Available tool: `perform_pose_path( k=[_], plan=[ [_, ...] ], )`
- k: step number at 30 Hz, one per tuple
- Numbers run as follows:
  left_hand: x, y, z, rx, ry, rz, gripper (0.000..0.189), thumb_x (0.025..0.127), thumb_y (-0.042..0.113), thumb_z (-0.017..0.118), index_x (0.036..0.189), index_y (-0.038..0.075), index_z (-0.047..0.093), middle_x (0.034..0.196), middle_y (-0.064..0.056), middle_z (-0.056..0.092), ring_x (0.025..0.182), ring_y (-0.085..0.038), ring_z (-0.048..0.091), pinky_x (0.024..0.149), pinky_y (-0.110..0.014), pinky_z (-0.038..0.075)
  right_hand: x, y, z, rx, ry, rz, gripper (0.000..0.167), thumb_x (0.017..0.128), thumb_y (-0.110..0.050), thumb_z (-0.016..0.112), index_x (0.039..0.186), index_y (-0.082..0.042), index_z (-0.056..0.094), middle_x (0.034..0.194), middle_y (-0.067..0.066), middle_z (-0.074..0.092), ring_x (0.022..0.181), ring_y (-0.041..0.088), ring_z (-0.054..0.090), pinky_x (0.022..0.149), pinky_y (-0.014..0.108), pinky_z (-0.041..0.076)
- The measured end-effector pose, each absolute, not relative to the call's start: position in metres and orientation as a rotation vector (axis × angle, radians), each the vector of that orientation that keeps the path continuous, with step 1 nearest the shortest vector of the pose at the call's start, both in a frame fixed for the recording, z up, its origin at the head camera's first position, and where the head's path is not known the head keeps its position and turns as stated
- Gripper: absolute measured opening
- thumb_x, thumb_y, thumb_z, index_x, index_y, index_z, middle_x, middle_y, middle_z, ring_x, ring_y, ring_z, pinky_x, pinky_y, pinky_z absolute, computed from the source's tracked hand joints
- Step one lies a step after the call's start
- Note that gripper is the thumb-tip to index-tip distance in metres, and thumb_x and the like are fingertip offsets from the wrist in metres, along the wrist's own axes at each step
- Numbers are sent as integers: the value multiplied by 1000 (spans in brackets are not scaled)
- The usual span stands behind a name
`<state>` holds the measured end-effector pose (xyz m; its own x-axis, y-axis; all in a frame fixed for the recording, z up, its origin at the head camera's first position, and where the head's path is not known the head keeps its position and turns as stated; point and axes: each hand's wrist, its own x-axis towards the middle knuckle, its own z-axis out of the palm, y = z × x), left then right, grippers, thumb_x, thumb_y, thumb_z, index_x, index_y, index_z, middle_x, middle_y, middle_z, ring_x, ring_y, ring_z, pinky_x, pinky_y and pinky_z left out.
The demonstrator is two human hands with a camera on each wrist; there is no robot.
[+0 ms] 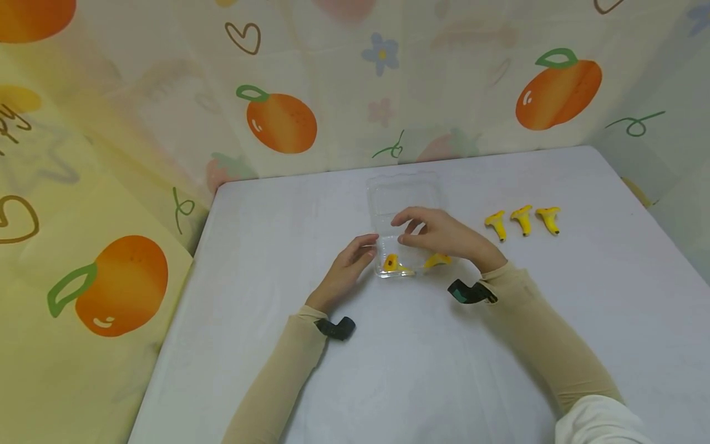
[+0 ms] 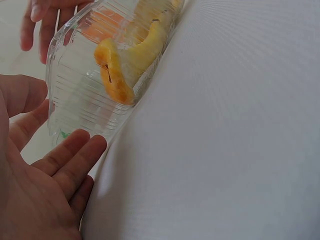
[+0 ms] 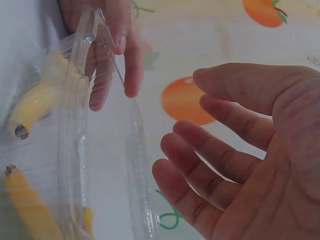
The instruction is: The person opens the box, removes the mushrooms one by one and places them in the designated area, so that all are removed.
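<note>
A clear plastic clamshell box [image 1: 394, 245] stands on the table with its lid [image 1: 406, 192] folded back. Inside lie yellow mushrooms that look like chanterelles: one [image 1: 391, 263] on the left, its orange-rimmed cap toward the left hand, and another [image 1: 438, 260] on the right, partly behind the right hand. My left hand [image 1: 350, 266] is at the box's left side, fingers loosely extended and fingertips right at the wall. Above the box hovers my right hand [image 1: 440, 233], its fingers relaxed and apart; the right wrist view shows nothing in its palm.
To the right of the box, three more yellow mushrooms stand in a row: a left one [image 1: 497, 225], a middle one [image 1: 522, 219] and a right one [image 1: 549, 219]. A white cloth covers the table [image 1: 388, 370]. Behind it hangs a fruit-printed curtain [image 1: 333, 74].
</note>
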<state>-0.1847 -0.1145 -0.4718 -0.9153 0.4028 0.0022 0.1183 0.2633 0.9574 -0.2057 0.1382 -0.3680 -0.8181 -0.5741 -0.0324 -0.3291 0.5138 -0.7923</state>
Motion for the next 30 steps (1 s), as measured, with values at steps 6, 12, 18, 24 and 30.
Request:
perform_pose_path(
  k=[6,12,18,24,30],
  plan=[
    [-185,-114,-471,493,2297,1702,41,107,26,51,147,19,48,153,-2,50,139,-26,52,121,-50,38,-205,136,-374,-795,2463,-1189,34,96,-15,70,128,-6,63,134,11,64,112,26,63,97,46,55],
    [-185,-113,-469,487,2303,1692,41,107,26,51,147,18,48,153,-3,50,139,-26,53,121,-50,37,-203,134,-380,-815,2435,-1174,37,97,-16,69,131,-3,61,136,14,63,111,26,63,95,43,55],
    [-185,-113,-467,480,2278,1708,41,106,21,51,147,14,48,153,-6,50,140,-28,51,121,-49,38,-203,132,-386,-828,2427,-1169,37,97,-17,69,130,-5,62,135,12,64,109,25,64,95,44,56],
    [-185,-113,-467,488,2284,1704,42,106,20,51,147,13,47,154,-8,49,140,-29,51,121,-50,38,-204,132,-391,-857,2433,-1158,36,96,-16,70,129,-4,62,133,14,65,109,27,65,94,45,57],
    [-184,-114,-468,494,2282,1714,42,106,20,51,147,12,47,153,-8,50,140,-29,51,120,-50,38,-203,131,-395,-857,2395,-1134,36,96,-13,68,130,-4,62,133,14,65,112,29,64,95,46,56]
  ],
)
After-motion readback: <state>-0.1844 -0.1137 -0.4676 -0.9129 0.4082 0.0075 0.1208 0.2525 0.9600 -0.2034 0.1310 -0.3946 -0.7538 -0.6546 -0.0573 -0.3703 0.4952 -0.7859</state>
